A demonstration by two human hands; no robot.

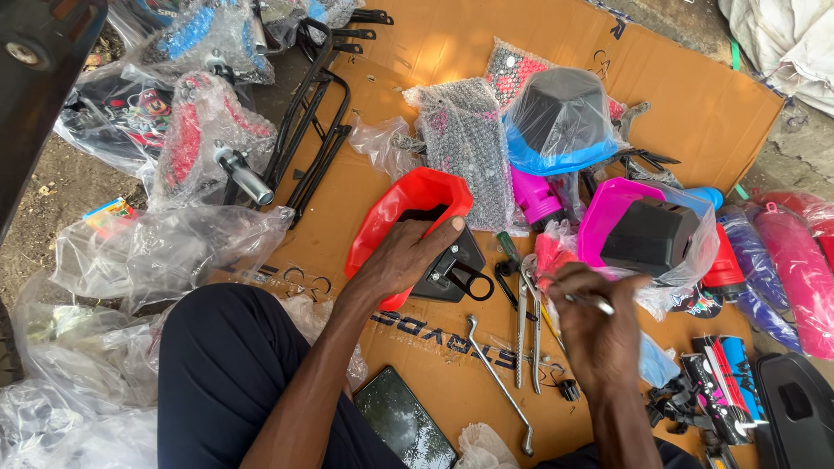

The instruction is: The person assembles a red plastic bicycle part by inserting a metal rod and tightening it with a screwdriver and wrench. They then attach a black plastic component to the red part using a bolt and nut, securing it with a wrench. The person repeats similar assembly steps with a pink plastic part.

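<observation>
A flattened cardboard sheet (695, 104) was spread over bare ground and strewn with bagged plastic parts and hand tools. Near its middle, a red shell (408, 204) with a black plate (452, 265) set in its open side was steadied by the left hand (401, 259), the fingers curled over the edge and the thumb stretched along the top of the plate. To the right, the right hand (595, 326) was held just above the sheet, its fingers closed in a pinch on a thin metal tool (591, 301); what kind of tool could not be told. Between the hands, a green-handled screwdriver (512, 254) and several long spanners (521, 334) were laid out, with a bent wrench (499, 382) nearer the knee. A pink shell (608, 208) holding a black part was seen further right, and a blue one in a clear bag (560, 122) behind it. Black metal racks (313, 122) and bubble-wrapped seats (200, 130) were piled at upper left. A phone (404, 426) was lying face up beside the dark trouser leg (226, 373).
</observation>
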